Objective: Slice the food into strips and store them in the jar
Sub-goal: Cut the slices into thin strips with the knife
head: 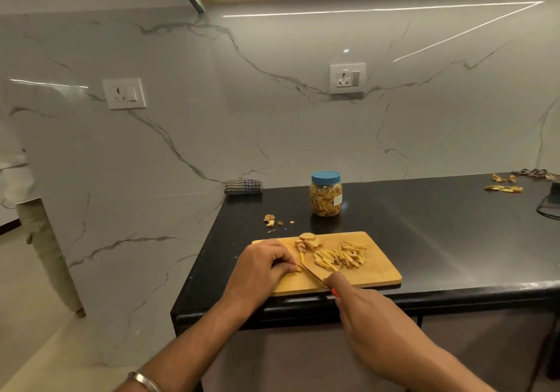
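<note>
Two hands work on the board (375,273); right hand (360,303) grips a knife (313,275) by its red handle, index finger laid along the top, blade angled up-left with its tip at a small piece (299,268) of the yellow root; left hand (263,267) curls over that piece, fingertips (289,265) pinching it down on the board just beside the blade; a metal bangle (144,381) sits on the left wrist.

Uncut chunks (307,241) lie at the board's far edge, just past the left hand; cut strips (339,258) are heaped in two loose piles mid-board, right of the blade, touching each other; right end of the board is bare.

Board lies near the front edge of a black counter (439,234); jar (326,194) stands upright behind the board, apart from it, blue lid on, packed with yellow strips, white label on its right side.

Peel scraps (269,220) lie on the counter between board and jar, to the left; a folded checked cloth (243,186) sits against the wall at the counter's back-left corner; more peels (503,188) are scattered far right, well apart from the board; a dark object at the right edge is cut off, cannot tell what it is.

Marble wall behind carries two sockets (347,78); a person's leg (45,240) shows at far left.
</note>
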